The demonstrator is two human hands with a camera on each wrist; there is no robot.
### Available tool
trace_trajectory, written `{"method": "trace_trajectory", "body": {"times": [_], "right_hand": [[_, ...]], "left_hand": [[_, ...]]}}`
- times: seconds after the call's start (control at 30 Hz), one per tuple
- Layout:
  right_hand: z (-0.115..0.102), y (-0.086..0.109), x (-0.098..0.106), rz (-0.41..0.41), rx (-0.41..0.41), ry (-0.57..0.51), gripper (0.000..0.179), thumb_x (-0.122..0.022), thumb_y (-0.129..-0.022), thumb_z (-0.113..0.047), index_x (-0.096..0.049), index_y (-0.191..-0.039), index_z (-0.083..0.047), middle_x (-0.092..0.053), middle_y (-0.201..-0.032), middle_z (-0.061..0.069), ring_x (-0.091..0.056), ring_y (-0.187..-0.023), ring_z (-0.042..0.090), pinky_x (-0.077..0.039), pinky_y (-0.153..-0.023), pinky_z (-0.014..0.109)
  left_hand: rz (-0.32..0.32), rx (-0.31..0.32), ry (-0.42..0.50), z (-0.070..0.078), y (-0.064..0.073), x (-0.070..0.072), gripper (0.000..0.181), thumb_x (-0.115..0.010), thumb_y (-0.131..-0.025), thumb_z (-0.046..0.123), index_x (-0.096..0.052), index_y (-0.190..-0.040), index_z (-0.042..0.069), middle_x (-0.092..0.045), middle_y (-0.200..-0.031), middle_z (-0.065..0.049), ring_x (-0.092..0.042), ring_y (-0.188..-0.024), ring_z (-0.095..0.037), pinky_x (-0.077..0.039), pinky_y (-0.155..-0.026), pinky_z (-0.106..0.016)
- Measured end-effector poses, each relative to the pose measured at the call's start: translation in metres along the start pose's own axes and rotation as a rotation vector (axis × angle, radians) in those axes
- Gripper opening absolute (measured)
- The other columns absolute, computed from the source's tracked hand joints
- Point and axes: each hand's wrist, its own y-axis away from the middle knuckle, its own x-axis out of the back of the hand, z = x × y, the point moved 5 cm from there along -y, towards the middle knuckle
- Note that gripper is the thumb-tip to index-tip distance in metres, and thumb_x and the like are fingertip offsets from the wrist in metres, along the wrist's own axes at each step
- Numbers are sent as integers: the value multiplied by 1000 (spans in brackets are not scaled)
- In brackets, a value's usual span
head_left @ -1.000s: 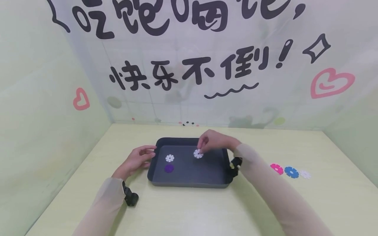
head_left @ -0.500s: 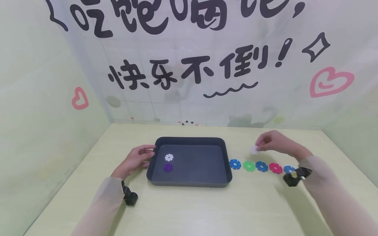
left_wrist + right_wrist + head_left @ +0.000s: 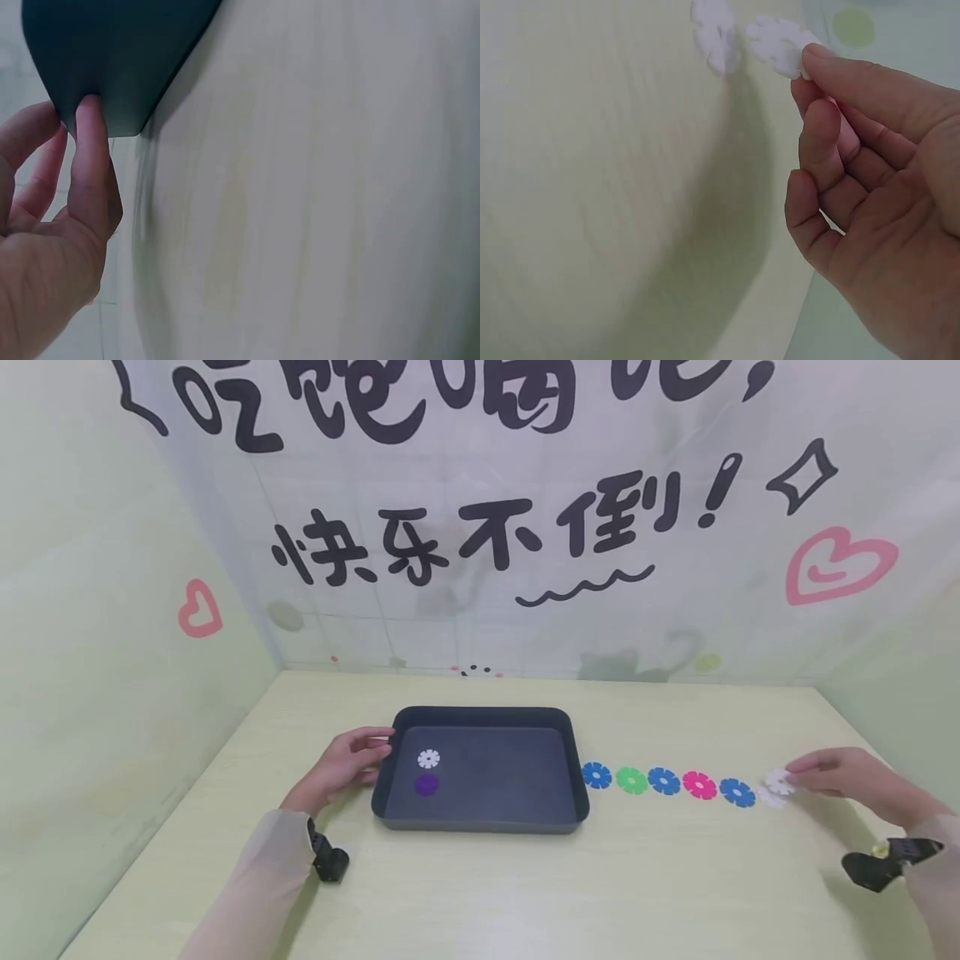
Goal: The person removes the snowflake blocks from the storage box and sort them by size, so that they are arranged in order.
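Note:
My left hand [image 3: 347, 763] rests against the left wall of a dark grey rectangular tray [image 3: 480, 823]. In the left wrist view, the fingertips [image 3: 91, 109] touch the tray's outer wall [image 3: 112, 67]. A white slotted snowflake disc [image 3: 429, 759] and a purple disc [image 3: 427, 785] lie inside the tray at its left. At the far right, my right hand [image 3: 855, 778] pinches a white snowflake disc [image 3: 776, 45] between thumb and finger. This disc is just above another white disc [image 3: 715, 34] on the table, partly overlapping it in the head view.
A row of discs runs right from the tray: blue [image 3: 597, 775], green [image 3: 632, 780], blue [image 3: 663, 781], pink [image 3: 700, 785] and blue [image 3: 738, 792], ending at the white one. Printed walls enclose the pale table [image 3: 487, 902] at the back and sides.
My right hand has carried the white disc from above the tray, over the row, to the row's right end. The left hand and tray stay in place.

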Motion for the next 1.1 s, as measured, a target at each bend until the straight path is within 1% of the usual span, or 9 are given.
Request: {"method": "trace_trajectory", "body": {"times": [0.1,0.17,0.4,0.5,0.63,0.77,0.87,1.03,1.1], "right_hand": [[16,7,3,-21,-93,32,31,-60,-89,-14,-60,-104,13,-62,-92,-7,-51,-78,-6,-48,-65,19],[22,11,5,-23,-125,67,35,-59,-89,-17,-59,-106,14,-61,-94,-5,-50,-78,-7,-47,-65,20],[31,15,7,38,-138,119,34,-63,-87,-22,-65,-103,7,-62,-94,-7,-40,-78,-17,-41,-64,16],[32,14,7,47,-139,128,33,-63,-86,-22,-66,-103,7,-64,-95,-2,-39,-78,-18,-41,-64,16],[33,13,5,47,-140,145,35,-64,-86,-23,-65,-103,8,-64,-100,17,-39,-76,-17,-41,-63,17],[34,13,4,52,-148,146,37,-64,-86,-25,-65,-103,7,-61,-105,26,-39,-76,-17,-40,-63,19],[35,14,4,63,-154,142,37,-64,-86,-26,-66,-103,6,-62,-104,22,-38,-75,-18,-40,-63,19],[27,14,4,86,-120,104,33,-62,-88,-24,-66,-103,4,-63,-93,-8,-41,-77,-18,-43,-64,16],[16,12,2,89,-86,100,33,-61,-88,-22,-64,-104,6,-61,-92,-13,-43,-79,-16,-44,-64,17]], "left_hand": [[0,1,-1,0,1,0,47,-59,-89,9,-43,-132,-3,-48,-121,-26,-59,-92,-19,-53,-75,-32],[1,1,-3,0,1,1,48,-59,-89,9,-42,-132,-3,-47,-121,-26,-59,-92,-19,-53,-75,-32],[2,-7,9,1,2,1,47,-59,-89,7,-42,-132,-3,-48,-119,-25,-60,-89,-17,-54,-74,-31],[-2,-13,10,2,1,0,47,-58,-89,6,-42,-132,-4,-48,-119,-25,-60,-88,-17,-54,-73,-31],[-2,-15,14,2,1,0,47,-58,-89,6,-42,-132,-4,-48,-118,-24,-60,-88,-16,-54,-73,-31],[-8,-18,16,2,1,-1,48,-58,-89,6,-41,-133,-4,-48,-118,-24,-59,-88,-16,-54,-73,-30],[-4,-16,21,2,1,-1,47,-58,-89,6,-42,-132,-4,-48,-117,-23,-59,-88,-16,-54,-72,-30],[5,-9,25,2,1,-1,46,-58,-89,5,-43,-132,-4,-49,-116,-23,-59,-87,-16,-54,-71,-30],[2,-6,25,2,1,-2,46,-58,-89,5,-43,-132,-4,-49,-117,-24,-59,-87,-16,-54,-71,-30]]}}
